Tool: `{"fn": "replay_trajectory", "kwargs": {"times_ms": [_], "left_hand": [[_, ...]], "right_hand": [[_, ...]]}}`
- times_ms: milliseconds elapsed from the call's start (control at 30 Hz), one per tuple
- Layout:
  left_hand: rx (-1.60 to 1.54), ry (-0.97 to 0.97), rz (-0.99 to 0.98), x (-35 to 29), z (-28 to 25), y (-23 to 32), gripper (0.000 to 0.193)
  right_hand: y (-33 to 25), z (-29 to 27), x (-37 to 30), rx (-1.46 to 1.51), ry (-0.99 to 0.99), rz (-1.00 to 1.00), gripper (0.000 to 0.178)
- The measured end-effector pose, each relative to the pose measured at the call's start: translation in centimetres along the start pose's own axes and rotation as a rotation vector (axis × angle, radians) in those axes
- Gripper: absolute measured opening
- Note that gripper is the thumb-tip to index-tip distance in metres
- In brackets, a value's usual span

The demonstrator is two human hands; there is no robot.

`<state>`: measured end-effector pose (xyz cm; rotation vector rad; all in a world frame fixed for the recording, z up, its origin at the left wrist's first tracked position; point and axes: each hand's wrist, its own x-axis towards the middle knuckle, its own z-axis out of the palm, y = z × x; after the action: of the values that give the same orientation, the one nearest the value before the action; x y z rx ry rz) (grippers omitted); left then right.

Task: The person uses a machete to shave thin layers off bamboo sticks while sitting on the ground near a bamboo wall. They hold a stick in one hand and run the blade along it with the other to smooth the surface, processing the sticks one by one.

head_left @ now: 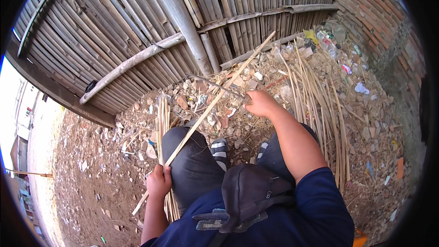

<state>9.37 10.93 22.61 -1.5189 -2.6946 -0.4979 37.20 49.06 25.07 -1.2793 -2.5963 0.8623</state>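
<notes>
We are gripping a long bamboo strip [215, 98] in our closed left hand [158, 181], our right hand [260, 103] clenching a blade [217, 86] against it, few finished strips [161, 123] beside our left knee [185, 144], many raw ones [320, 105] waiting beyond it.

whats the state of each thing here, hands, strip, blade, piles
left hand: closed around the bamboo strip, beside the left knee
right hand: closed on the knife handle
bamboo strip: long, held slanting across the left knee
knife: dark blade lying across the strip
strip bundle: lying by the left leg
strip pile: loose on the ground at right
</notes>
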Motion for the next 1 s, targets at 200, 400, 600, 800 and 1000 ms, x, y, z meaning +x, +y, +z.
{"fn": "replay_trajectory", "kwargs": {"times_ms": [200, 400, 600, 800, 1000], "left_hand": [[0.005, 0.012, -0.006, 0.0, -0.1, 0.2, 0.037], [0.010, 0.016, 0.017, 0.0, -0.2, 0.0, 0.035], [-0.011, 0.024, 0.013, -0.1, 0.0, 0.1, 0.036], [0.019, 0.031, 0.014, 0.1, 0.0, 0.2, 0.037], [0.037, 0.021, -0.006, -0.1, -0.1, 0.0, 0.036]], "right_hand": [[-1.2, 0.1, -0.3, -0.002, -0.019, -0.020, 0.039], [-3.7, 1.4, -1.4, -0.130, -0.156, -0.186, 0.034], [-1.6, 0.0, -0.2, -0.044, -0.113, -0.089, 0.033], [1.0, 0.4, 0.6, -0.032, 0.033, 0.029, 0.041], [-3.3, 0.7, -1.0, -0.106, -0.175, -0.103, 0.038]]}}
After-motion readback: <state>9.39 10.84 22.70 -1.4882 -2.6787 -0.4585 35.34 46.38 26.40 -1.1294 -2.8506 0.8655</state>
